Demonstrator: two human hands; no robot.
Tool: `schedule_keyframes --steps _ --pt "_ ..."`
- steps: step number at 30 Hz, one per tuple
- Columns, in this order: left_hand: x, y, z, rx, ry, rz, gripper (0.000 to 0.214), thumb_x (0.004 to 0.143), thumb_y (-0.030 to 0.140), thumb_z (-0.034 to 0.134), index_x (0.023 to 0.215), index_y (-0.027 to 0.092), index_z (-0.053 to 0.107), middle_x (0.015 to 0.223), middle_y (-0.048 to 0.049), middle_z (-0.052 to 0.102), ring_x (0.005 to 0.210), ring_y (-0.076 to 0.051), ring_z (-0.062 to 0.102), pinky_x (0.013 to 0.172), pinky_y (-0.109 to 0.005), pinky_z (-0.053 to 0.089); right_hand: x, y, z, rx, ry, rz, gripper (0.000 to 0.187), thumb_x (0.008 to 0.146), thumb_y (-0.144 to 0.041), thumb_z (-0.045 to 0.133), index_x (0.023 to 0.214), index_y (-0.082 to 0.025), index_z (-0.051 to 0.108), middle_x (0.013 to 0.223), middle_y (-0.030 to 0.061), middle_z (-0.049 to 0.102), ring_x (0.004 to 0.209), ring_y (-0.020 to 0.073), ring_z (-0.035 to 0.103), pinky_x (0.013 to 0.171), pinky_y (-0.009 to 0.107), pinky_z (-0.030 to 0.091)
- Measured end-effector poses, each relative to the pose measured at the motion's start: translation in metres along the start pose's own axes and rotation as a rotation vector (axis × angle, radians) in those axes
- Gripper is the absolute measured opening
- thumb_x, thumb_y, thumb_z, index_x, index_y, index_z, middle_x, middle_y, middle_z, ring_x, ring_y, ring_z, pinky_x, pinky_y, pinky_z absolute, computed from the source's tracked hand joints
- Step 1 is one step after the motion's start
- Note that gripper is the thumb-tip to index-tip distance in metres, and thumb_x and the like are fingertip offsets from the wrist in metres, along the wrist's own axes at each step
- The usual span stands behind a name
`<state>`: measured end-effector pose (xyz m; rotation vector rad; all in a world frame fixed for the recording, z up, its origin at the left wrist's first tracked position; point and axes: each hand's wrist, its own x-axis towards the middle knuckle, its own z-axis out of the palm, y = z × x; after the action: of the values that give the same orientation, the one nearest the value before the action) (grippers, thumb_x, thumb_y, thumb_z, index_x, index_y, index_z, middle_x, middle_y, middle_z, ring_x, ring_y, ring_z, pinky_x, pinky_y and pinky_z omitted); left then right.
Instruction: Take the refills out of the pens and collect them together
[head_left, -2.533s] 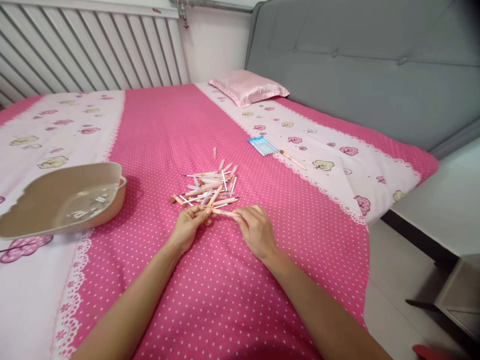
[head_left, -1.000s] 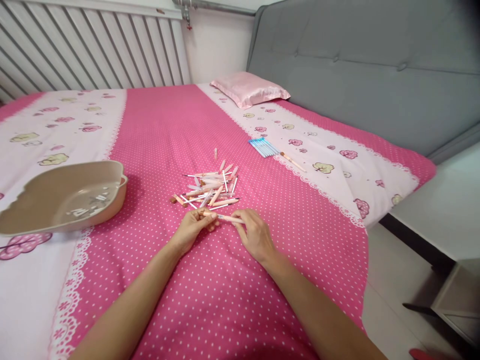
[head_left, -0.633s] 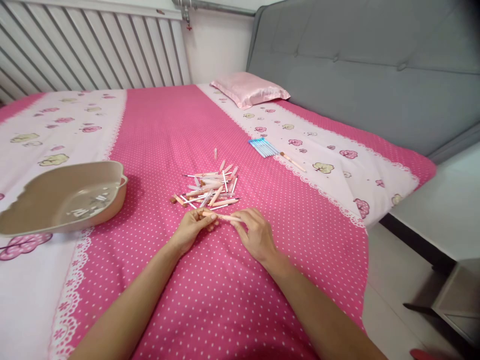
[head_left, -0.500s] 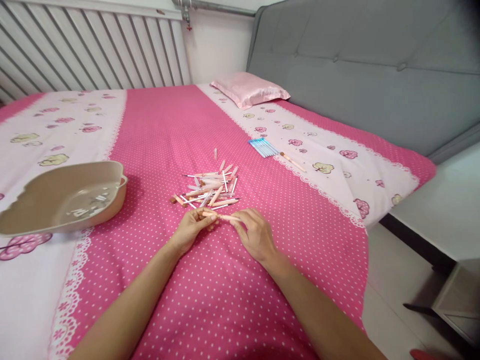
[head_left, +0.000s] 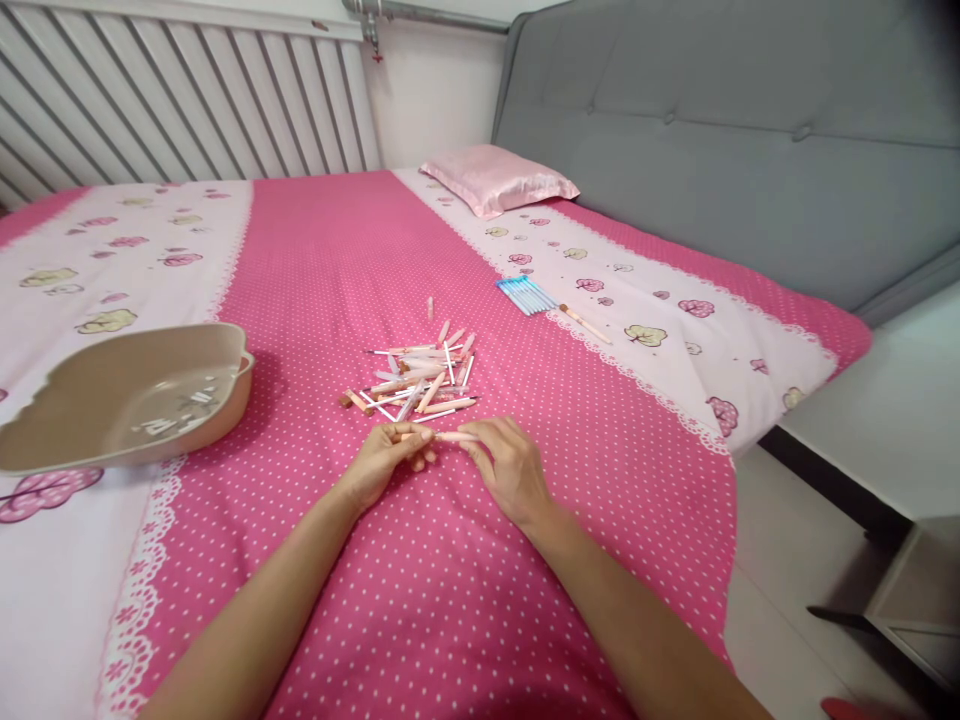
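Note:
Between my two hands, above the pink dotted bedspread, is a peach-coloured pen barrel (head_left: 454, 436) lying roughly level. My right hand (head_left: 513, 466) pinches its right end between thumb and fingers. My left hand (head_left: 388, 460) is closed round the left end, where the thumb covers most of a peach piece and its join with the barrel. Just beyond my fingers lies a loose pile of pen parts (head_left: 431, 392): peach barrels, thin white refills with dark tips, clear pinkish caps and a few brown-ended pieces.
A beige plastic basin (head_left: 225, 425) at left contains several small white and clear pieces. Right of the pile lie a row of blue-and-white pens (head_left: 527, 295) and one peach pen (head_left: 586, 325). A lone cap (head_left: 430, 308) lies behind the pile. Farther back is a pink pillow (head_left: 499, 180).
The peach piece in my left hand has slid or turned further under the thumb, so less of it shows. My right hand has barely moved.

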<state>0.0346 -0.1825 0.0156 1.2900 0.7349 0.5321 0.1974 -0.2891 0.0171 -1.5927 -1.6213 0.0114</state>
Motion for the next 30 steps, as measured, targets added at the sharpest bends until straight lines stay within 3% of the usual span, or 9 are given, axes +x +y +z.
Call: schedule_keyframes --steps 5,20,27,30 --pt "-0.0007 -0.0007 0.0002 0.032 -0.031 0.003 0.025 0.072 0.038 0.069 0.07 0.013 0.067 0.059 -0.0027 0.063 0.049 -0.008 0.049 0.05 -0.02 0.037 -0.0003 0.0003 0.0001 -0.011 0.016 -0.012 0.019 0.09 -0.028 0.049 0.098 -0.021 0.065 0.09 0.0051 0.066 0.084 0.0187 0.056 0.073 0.031 0.046" --pt "-0.0014 0.0006 0.0033 0.0 0.037 -0.006 0.022 0.062 0.027 0.078 0.076 0.015 0.067 0.063 0.0015 0.062 0.053 -0.007 0.05 0.055 -0.02 0.039 -0.0001 0.0011 0.0012 -0.061 -0.053 -0.004 0.02 0.09 -0.03 0.049 0.09 -0.02 0.066 0.087 0.005 0.065 0.082 0.0187 0.055 0.073 0.032 0.044" --pt "-0.0013 -0.001 0.0025 0.015 0.029 -0.002 0.022 0.065 0.029 0.076 0.078 0.014 0.066 0.062 0.0013 0.061 0.052 -0.007 0.048 0.052 -0.019 0.035 0.0008 0.0011 -0.0014 -0.042 -0.008 0.011 0.031 0.086 -0.036 0.055 0.111 -0.018 0.058 0.102 0.0087 0.063 0.094 0.0221 0.055 0.081 0.035 0.045" --pt "-0.0008 -0.0018 0.002 0.015 0.053 0.004 0.023 0.064 0.029 0.076 0.078 0.014 0.066 0.062 0.0014 0.06 0.053 -0.007 0.047 0.052 -0.02 0.034 0.0013 0.0031 -0.001 -0.047 0.009 0.018 0.028 0.084 -0.029 0.058 0.11 -0.019 0.057 0.102 0.0088 0.063 0.094 0.0231 0.055 0.081 0.037 0.046"
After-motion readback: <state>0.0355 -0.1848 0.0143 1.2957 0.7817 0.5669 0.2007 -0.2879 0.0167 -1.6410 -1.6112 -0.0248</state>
